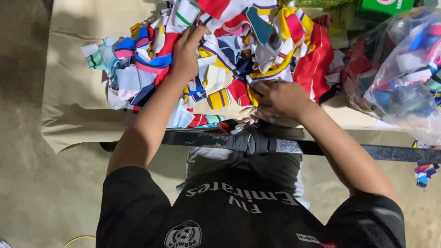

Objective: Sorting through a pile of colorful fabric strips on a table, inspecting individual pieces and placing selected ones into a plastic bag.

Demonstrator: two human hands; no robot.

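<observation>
the left hand lies palm down on top of a heaped pile of fabric scraps, its fingers spread and sunk into the blue, pink and white strips at the left side of the heap, which looks like a way to pin the loose pieces so they do not slide. the right hand rests at the near edge of the same pile, fingers curled under and closed around a few scraps beside a yellow and red piece; just how many pieces it pinches cannot be told, since the knuckles hide them. the scraps are short cut strips in many colours, some striped, piled on brown paper that covers the desk, likely to keep the cloth off the bare surface. a dark metal bar runs along the desk's near edge, with a black wrap bound around it just below the right hand. to the right, a clear plastic bag holds more coloured scraps, set apart from the open heap. the person wears a black shirt.
</observation>
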